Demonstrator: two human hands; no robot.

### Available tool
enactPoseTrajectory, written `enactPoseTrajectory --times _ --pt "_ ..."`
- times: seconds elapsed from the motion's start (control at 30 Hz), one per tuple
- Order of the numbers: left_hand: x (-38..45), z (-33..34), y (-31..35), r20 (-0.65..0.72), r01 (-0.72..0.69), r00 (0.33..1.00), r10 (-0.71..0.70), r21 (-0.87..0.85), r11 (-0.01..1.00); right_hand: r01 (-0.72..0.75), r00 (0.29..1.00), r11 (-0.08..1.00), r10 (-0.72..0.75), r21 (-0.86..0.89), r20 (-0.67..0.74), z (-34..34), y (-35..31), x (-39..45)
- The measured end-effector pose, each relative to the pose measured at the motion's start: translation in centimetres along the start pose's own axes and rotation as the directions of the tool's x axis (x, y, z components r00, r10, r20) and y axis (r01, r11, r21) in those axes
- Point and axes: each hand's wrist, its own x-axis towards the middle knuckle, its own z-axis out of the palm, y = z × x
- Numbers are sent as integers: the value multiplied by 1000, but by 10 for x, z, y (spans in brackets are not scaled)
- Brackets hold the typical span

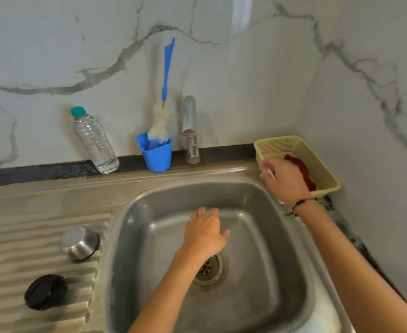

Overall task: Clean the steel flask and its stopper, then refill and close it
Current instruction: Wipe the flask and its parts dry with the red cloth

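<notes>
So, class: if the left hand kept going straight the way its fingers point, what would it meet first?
Probably the far wall of the sink; the left hand points towards it, though depth is unclear.

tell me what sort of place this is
Most likely a home kitchen sink corner: a steel sink with ribbed drainboard, a tap against a marble-look wall, and a bottle brush in a blue cup.

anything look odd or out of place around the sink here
Nothing looks spilled or damaged. The steel cup-shaped lid lies tipped on the ribbed draining board, the black round stopper lying apart in front of it. No flask body is visible.
</notes>
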Motion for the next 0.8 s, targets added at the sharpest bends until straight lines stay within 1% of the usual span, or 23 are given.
enactPoseTrajectory --times 0.03,0.07,0.1,0.13,0.2,0.3,0.37,0.4,0.47,0.53,0.6,0.67,0.7,0.73,0.77,0.8 --pt "-2 0 4 2 -16 1000 16 1 1000 -47 999 998 46 -50 -27 -12 14 8" --pt "-3 1 6 2 -27 1000 27 3 1000 -94 996 988 93 -121 -14 -22 29 16" --pt "-5 1 8 -1 -35 999 35 4 999 -121 990 969 133 -215 42 -29 43 23" --pt "-6 2 9 -6 -41 999 41 0 999 -125 976 940 173 -318 129 -33 56 28" --pt "-9 3 9 -12 -43 999 43 -9 999 -85 925 877 247 -473 290 -32 74 38" --pt "-12 7 10 -5 -36 999 36 -3 999 -21 856 840 295 -542 425 -21 90 46" --pt "-14 8 13 4 -36 999 36 10 999 15 840 836 287 -549 460 -12 96 48" --pt "-16 9 14 1 -38 999 38 14 999 18 849 838 276 -546 451 -10 96 48" --pt "-17 8 15 -19 -36 999 37 17 999 3 890 858 232 -514 393 -10 95 50" --pt "-19 7 14 -55 -34 998 35 12 999 -55 941 898 192 -436 278 -18 89 49" --pt "-24 3 12 -124 -36 992 34 -15 999 -143 978 942 182 -303 103 -31 74 41" --pt "-30 1 12 -243 -73 969 53 -73 995 -171 984 964 157 -204 -82 -45 53 29" --pt "-34 -1 12 -320 -106 945 65 -113 988 -164 976 978 142 -130 -165 -51 41 21" --pt "-40 -2 12 -403 -148 912 75 -154 977 -146 962 989 138 -14 -235 -56 29 12" --pt "-47 -2 10 -489 -185 870 72 -187 965 -113 948 984 147 135 -281 -60 14 3" --pt "-54 -3 8 -572 -219 818 59 -215 952 -83 939 949 176 303 -295 -61 -1 -7"
